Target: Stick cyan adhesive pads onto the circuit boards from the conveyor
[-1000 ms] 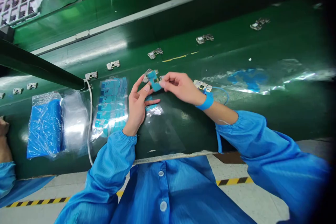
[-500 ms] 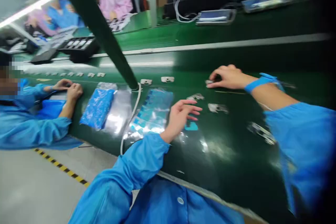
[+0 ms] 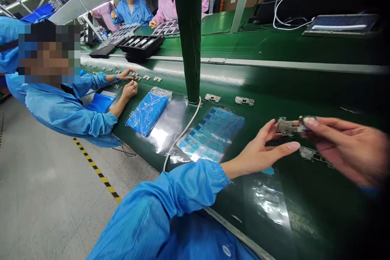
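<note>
My right hand (image 3: 353,146) pinches a small circuit board (image 3: 286,126) with silvery metal parts by its right end, raised over the green bench. My left hand (image 3: 256,150) is at the board's other end, thumb and fingers apart; whether a fingertip touches the board I cannot tell. Below my right hand lies a second similar board (image 3: 308,153), partly hidden by the fingers. A sheet of blue adhesive pieces (image 3: 211,134) lies left of my left hand. A small light-blue piece (image 3: 268,170) shows beneath my left wrist.
Two boards (image 3: 244,100) lie behind the blue sheet. A green-wrapped post (image 3: 190,40) rises from the bench, a white cable (image 3: 185,132) at its foot. Farther left are a blue plastic-wrapped pack (image 3: 149,111) and a co-worker (image 3: 70,97) handling boards. A clear film (image 3: 268,199) lies in front.
My right hand has come back toward my left hand with the small board. The left hand has moved to meet it. The view has swung to the left.
</note>
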{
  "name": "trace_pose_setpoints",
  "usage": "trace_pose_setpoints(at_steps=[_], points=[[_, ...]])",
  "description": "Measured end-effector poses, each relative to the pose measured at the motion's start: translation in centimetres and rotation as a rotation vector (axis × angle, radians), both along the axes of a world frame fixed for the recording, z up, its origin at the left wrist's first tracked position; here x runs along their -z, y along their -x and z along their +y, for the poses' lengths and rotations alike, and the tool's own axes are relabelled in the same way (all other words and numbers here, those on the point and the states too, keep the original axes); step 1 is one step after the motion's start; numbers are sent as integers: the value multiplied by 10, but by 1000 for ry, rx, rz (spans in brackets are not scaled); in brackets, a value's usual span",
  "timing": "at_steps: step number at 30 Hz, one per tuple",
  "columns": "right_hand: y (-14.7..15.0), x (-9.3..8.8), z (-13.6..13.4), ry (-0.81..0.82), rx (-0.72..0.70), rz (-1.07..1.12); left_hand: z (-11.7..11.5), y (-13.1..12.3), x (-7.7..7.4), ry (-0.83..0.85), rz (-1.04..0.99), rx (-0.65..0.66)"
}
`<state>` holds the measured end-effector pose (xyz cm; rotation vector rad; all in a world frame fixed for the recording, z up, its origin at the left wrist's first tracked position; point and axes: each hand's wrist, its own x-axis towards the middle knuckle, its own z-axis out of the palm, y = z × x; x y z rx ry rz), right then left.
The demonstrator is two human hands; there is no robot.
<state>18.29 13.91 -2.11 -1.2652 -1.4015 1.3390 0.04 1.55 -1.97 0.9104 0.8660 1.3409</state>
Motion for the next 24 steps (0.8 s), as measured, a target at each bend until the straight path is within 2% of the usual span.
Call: trace_pose_setpoints(at_steps=[2,3,4,6,8,11,14,18,21,24], points=[[23,-12,-46,228,28,138,-5,-2,-4,-97,-23,3],[31,-17,-63,299,-1,185,-6,-3,-5,-121,-31,-6],[36,-21,-76,303,-27,205,-6,-2,-6,-124,-28,-22],[36,-23,-91,158,-90,85,-3,2,-7,-75,-56,-110],[23,-19,-97,-67,-101,-149,4,10,-7,-5,-93,-226],[-4,-8,-102,-349,-170,-433,17,26,-10,146,-126,-286],[-17,3,-108,-561,-336,-508,25,42,-15,190,-93,-194],[-11,18,-110,-686,-525,-654,26,52,-18,219,22,-91],[-4,26,-108,-740,-560,-801,25,49,-15,275,72,-8],[-2,31,-107,-781,-527,-827,26,45,-9,303,100,61]])
